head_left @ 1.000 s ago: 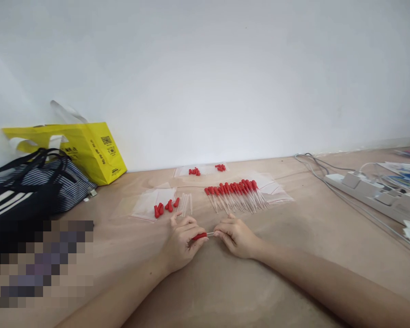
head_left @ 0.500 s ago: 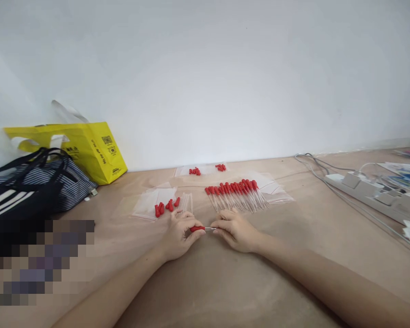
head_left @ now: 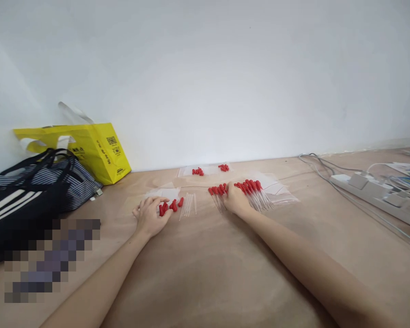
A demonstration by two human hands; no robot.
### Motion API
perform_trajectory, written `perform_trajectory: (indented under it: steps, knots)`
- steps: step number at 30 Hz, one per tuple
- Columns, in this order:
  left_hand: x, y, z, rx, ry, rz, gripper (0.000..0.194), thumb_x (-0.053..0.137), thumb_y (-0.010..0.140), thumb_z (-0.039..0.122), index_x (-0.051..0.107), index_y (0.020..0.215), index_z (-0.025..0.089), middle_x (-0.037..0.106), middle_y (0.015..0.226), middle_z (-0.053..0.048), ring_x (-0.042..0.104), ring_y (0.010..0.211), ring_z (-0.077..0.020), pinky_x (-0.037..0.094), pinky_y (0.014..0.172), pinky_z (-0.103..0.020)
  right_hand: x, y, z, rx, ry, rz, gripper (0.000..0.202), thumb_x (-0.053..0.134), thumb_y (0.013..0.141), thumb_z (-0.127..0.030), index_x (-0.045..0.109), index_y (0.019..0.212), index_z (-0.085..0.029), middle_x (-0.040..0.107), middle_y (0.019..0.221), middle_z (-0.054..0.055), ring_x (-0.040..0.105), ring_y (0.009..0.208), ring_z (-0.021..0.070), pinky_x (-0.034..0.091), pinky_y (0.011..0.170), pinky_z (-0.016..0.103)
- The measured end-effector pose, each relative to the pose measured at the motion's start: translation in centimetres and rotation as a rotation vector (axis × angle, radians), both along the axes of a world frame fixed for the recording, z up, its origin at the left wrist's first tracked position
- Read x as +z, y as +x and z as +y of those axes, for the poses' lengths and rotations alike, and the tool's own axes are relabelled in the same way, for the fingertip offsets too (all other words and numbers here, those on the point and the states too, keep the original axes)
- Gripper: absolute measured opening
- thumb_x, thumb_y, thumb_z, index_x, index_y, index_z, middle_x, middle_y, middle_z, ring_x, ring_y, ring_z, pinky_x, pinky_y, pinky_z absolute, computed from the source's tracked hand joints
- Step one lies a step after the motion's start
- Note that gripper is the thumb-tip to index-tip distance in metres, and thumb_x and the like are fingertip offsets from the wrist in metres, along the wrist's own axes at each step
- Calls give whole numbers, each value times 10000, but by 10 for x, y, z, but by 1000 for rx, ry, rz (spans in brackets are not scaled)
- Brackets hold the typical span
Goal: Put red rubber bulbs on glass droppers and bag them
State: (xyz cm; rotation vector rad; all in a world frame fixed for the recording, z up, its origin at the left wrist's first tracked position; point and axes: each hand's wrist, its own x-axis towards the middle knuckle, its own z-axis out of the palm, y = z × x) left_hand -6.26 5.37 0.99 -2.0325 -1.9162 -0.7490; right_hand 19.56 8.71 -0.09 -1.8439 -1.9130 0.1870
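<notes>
My left hand (head_left: 151,216) rests at the left pile of loose red rubber bulbs (head_left: 173,206), its thumb and fingers apart around the nearest ones. Just right of that pile lie several thin clear tubes (head_left: 189,205). My right hand (head_left: 235,199) reaches onto the row of red-topped droppers (head_left: 258,193), covering the middle of it. Its fingertips are bunched at the red tops, and what they pinch, if anything, is hidden. Clear plastic bags (head_left: 273,184) lie under and behind the row.
Farther back, more red bulbs (head_left: 197,171) lie on clear plastic by the wall. A yellow bag (head_left: 104,152) and a dark striped bag (head_left: 84,182) stand at left. A power strip (head_left: 372,193) with cables lies at right.
My hands have parted. The dropper held between them is no longer visible there; my left hand has moved left to the loose bulbs, my right hand forward onto the dropper row.
</notes>
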Motion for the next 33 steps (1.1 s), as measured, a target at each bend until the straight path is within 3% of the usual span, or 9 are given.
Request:
perform_trajectory:
  steps: [7, 14, 19, 27, 30, 33]
  knots:
    - [-5, 2, 7, 22, -16, 18, 283, 509, 719, 468, 631, 858, 254, 564, 1030, -60, 432, 1010, -278, 263, 820, -442, 8, -12, -3, 4, -9, -33, 203, 399, 802, -188, 527, 943, -119, 539, 1030, 159, 566, 880, 237, 410, 681, 307]
    - [-8, 7, 11, 24, -49, 79, 379, 546, 649, 544, 575, 840, 218, 561, 988, -78, 424, 985, -291, 259, 827, -448, 14, -64, -8, 129, -114, 6, 221, 470, 770, -272, 601, 888, -139, 621, 921, 118, 585, 874, 213, 441, 685, 276]
    - [-10, 6, 11, 27, -27, 99, 278, 528, 690, 487, 575, 716, 214, 548, 1030, -82, 415, 1001, -287, 267, 810, -445, 13, -89, -6, 106, -189, 19, 260, 517, 744, -293, 606, 934, -140, 611, 982, 151, 593, 875, 234, 462, 655, 298]
    - [-9, 6, 9, 116, 119, -9, 167, 546, 687, 359, 608, 662, 206, 580, 990, -75, 444, 993, -284, 263, 829, -454, 12, -100, -2, 98, -185, -35, 232, 423, 789, -134, 601, 938, -132, 602, 965, 149, 583, 881, 239, 455, 654, 316]
    - [-6, 10, 0, -6, 201, -18, 134, 535, 706, 319, 597, 701, 200, 598, 953, -63, 473, 963, -257, 277, 835, -414, 10, -91, -10, 137, -127, -66, 258, 403, 786, -107, 569, 980, -138, 584, 974, 148, 562, 899, 237, 440, 665, 315]
    - [-3, 23, -16, -273, 177, 16, 90, 519, 720, 274, 576, 712, 205, 623, 880, -41, 502, 922, -228, 270, 839, -394, 2, -64, -29, 176, -45, -94, 252, 378, 769, -62, 537, 963, -86, 551, 990, 181, 530, 906, 234, 409, 714, 324]
